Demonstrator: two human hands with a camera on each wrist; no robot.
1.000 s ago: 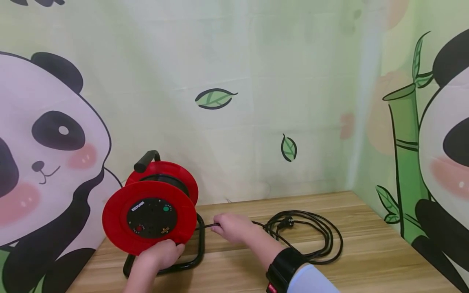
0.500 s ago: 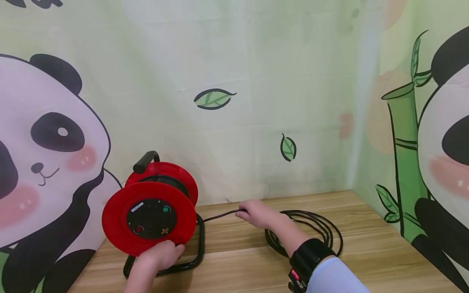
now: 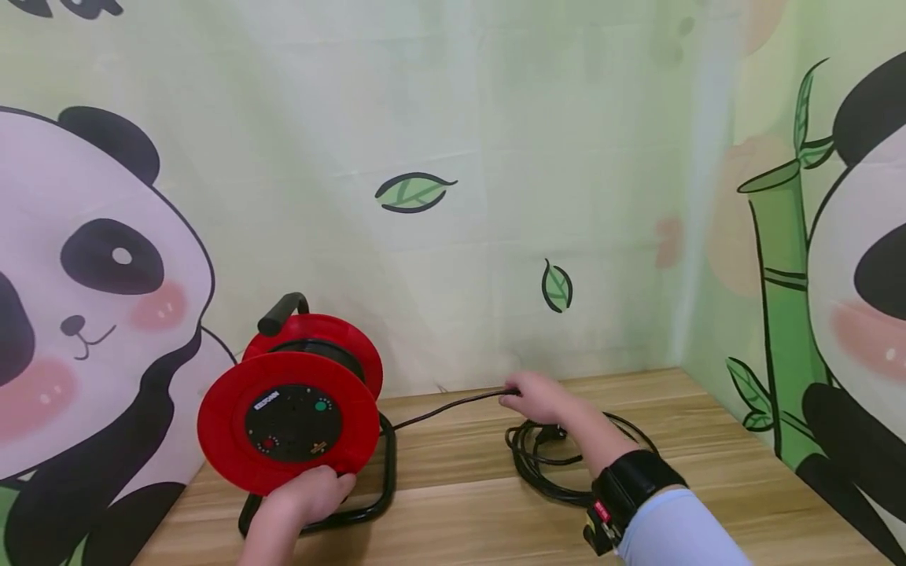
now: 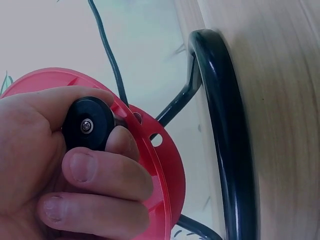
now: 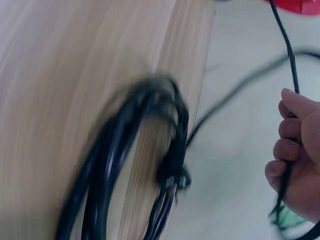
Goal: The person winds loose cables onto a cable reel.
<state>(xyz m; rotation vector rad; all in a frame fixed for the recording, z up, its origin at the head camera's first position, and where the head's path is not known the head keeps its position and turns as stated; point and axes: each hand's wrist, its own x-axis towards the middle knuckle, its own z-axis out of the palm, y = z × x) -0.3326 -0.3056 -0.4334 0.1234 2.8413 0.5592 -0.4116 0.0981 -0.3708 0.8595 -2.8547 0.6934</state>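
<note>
A red cable reel with a black socket face stands on its black tubular frame at the left of the table. At the reel's lower edge is my left hand; in the left wrist view its fingers curl round a black knob fixed to the red flange. My right hand grips the black cable that runs from the reel, its fingers wrapped about it in the right wrist view. Loose coils of cable lie below the right forearm, with a black plug among them.
The wooden table ends at a fabric backdrop printed with pandas and leaves. A black carry handle sticks up from the reel's top. A black band is on the right wrist.
My right hand has moved right and slightly back with the cable, so a longer stretch now spans from the reel to it. My left hand and the reel appear nearly unmoved.
</note>
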